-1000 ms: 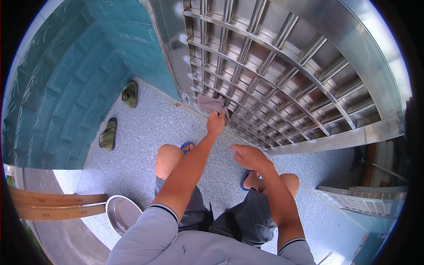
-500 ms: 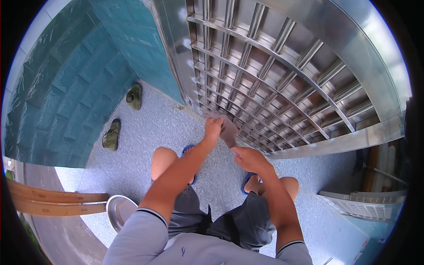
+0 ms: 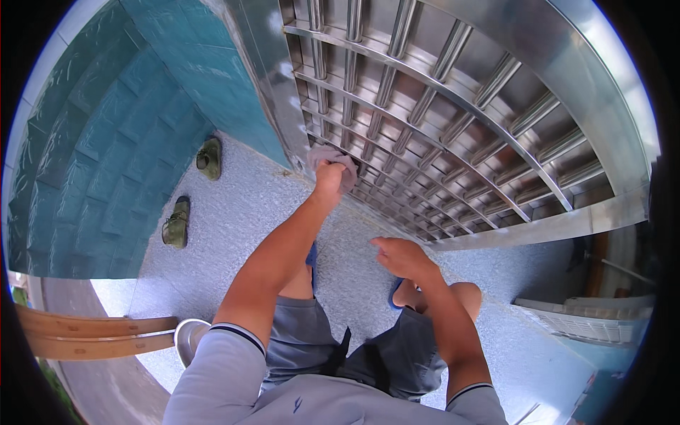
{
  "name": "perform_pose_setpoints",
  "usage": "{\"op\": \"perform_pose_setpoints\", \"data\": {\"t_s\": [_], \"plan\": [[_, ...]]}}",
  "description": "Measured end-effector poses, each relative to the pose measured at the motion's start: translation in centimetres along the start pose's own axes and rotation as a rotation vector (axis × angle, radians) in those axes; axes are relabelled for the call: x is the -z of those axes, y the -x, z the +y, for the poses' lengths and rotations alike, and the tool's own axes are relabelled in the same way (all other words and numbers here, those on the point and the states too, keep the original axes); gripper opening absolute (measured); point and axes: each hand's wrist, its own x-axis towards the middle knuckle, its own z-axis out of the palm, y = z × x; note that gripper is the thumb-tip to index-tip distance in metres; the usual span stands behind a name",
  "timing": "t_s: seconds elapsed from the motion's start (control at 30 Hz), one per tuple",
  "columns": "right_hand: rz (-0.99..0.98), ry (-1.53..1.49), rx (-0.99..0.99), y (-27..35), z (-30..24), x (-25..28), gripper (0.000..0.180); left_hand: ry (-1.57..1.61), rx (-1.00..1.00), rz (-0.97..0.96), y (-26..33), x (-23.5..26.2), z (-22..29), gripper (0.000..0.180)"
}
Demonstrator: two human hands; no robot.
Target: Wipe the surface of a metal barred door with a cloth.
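Note:
A grayish-pink cloth (image 3: 347,170) is bunched in my left hand (image 3: 328,178), whose fingers are closed on it. That hand presses the cloth toward the lower corner of a barred stainless-steel door (image 3: 453,92), by the metal frame (image 3: 273,92). Over the floor, apart from the door, hangs my right hand (image 3: 402,256). Its fingers are curled in and no cloth shows in it; the palm side is hidden.
Speckled gray floor (image 3: 248,212) lies below. Two green shoes (image 3: 209,158) stand along the teal tiled wall (image 3: 113,163). At the left are wooden bars (image 3: 99,336) and a metal basin (image 3: 190,338). A white grated item (image 3: 588,319) sits at the right.
My left hand has moved left and forward with the cloth, up to the door's lower corner. My right hand has let go of the cloth and stayed about where it was.

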Motion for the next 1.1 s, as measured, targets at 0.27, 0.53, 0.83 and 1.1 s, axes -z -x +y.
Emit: {"op": "perform_pose_setpoints", "data": {"t_s": [0.27, 0.53, 0.83, 1.1], "plan": [[-0.049, 0.031, 0.035, -2.1, -1.1, -0.5, 0.035, -0.945, -0.250, -0.062, -1.3, 4.0, 0.2, 0.024], [-0.078, -0.004, 0.009, -2.3, -0.9, -1.1, 0.035, -1.830, -0.440, -0.068, 1.2, 2.6, 1.2, 0.028], [-0.072, -0.002, -0.010, -1.8, -0.7, -0.5, 0.034, -1.619, -0.532, 0.062, 2.1, 1.0, 1.1, 0.033], [-0.069, -0.036, -0.007, -1.1, -0.8, 0.3, 0.036, -1.874, -0.102, -0.028, 0.8, 2.2, -2.1, 0.038]]}}
